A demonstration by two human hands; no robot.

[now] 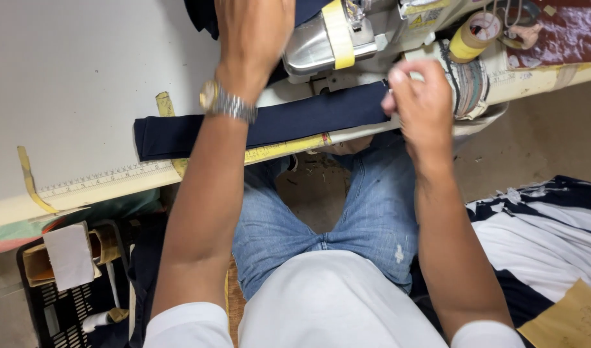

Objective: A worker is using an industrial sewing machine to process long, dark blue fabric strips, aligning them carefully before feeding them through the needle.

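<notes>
- Head view looks straight down on a seated person in blue jeans [373,212] and a white shirt [334,303], working at a grey-white table [76,77] that fills the upper left of the frame.
- A long navy fabric strip [179,132] lies flat along the table's near edge, running from left of centre to the upper right.
- Left hand [253,32], at top centre with a metal wristwatch [226,103] on its wrist, rests palm down near the silver sewing machine head [315,42]; its fingers run out of the top edge, so I cannot tell whether they are closed on anything.
- Right hand [421,106], right of centre, has its fingers pinched together on the right end of the strip, seemingly gripping it, beside a tape-wrapped part of the machine.
- A yellow measuring tape [276,149] is stuck along the table edge just below the strip.
- A roll of yellow tape [473,35] sits at the upper right.
- Striped navy-and-white cloth [540,225] lies piled at the lower right.
- A black crate [57,303] stands at the lower left.
</notes>
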